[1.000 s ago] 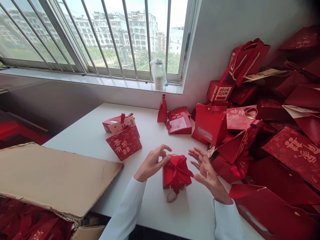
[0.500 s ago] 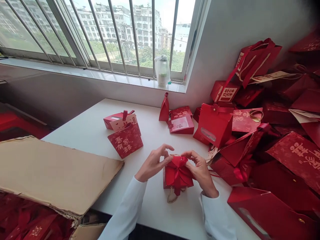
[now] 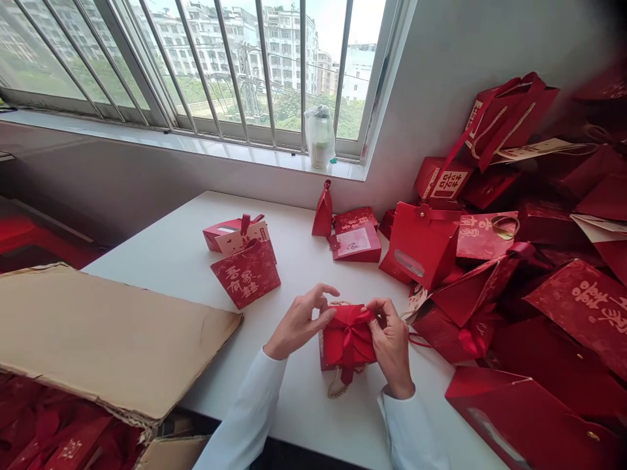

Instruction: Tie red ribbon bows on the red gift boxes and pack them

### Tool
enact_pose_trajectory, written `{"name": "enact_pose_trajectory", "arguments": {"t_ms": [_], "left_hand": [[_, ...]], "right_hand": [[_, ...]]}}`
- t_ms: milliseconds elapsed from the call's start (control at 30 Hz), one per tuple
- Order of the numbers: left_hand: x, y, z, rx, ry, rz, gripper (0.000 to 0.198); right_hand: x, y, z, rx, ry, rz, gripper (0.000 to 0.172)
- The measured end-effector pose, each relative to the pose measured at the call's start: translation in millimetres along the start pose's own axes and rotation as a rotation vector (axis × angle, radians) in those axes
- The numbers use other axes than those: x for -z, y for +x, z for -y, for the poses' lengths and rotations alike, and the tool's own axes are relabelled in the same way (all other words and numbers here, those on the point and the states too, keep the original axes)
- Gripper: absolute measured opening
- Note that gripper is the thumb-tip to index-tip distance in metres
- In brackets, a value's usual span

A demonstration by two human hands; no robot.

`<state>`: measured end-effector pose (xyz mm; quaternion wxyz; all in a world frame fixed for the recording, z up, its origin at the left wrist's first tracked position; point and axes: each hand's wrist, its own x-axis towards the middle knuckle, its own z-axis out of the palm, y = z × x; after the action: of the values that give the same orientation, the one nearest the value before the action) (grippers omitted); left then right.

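A small red gift box (image 3: 333, 352) stands on the white table in front of me, with a red ribbon (image 3: 349, 336) tied in a bow over its top. Twisted cord handles (image 3: 337, 385) show at its near and far sides. My right hand (image 3: 393, 343) pinches one loop of the ribbon at the box's far right corner. At the far left corner is my left hand (image 3: 306, 320), its thumb by the box edge and its fingers curved but apart, gripping nothing.
Red gift boxes and bags (image 3: 421, 241) are heaped along the right side. Several more boxes (image 3: 247, 274) stand at the table's left and back. An open cardboard carton (image 3: 112, 339) holding red pieces is at lower left. A wrapped bottle (image 3: 321, 140) stands on the windowsill.
My right hand has turned more upright, its fingers closing on the bow's right loop, which now spreads wider to the right. My left hand has barely moved.
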<state>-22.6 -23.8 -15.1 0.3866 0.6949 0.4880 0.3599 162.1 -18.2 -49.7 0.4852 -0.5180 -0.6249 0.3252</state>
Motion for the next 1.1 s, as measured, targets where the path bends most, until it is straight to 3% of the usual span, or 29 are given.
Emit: {"name": "enact_pose_trajectory", "arguments": {"t_ms": [533,900,1100], "left_hand": [[-3.2,3,7,-0.005,-0.035,-0.003,0.021],[0.6,8,3,0.009,-0.033,0.065,0.028],[6.2,11,-1,0.033,-0.044,0.074,0.024]], "right_hand": [[4,-2,10,0.171,-0.229,-0.002,0.019],[3,-2,9,0.168,-0.226,0.019,0.021],[7,1,6,0.11,-0.205,0.045,0.012]]}}
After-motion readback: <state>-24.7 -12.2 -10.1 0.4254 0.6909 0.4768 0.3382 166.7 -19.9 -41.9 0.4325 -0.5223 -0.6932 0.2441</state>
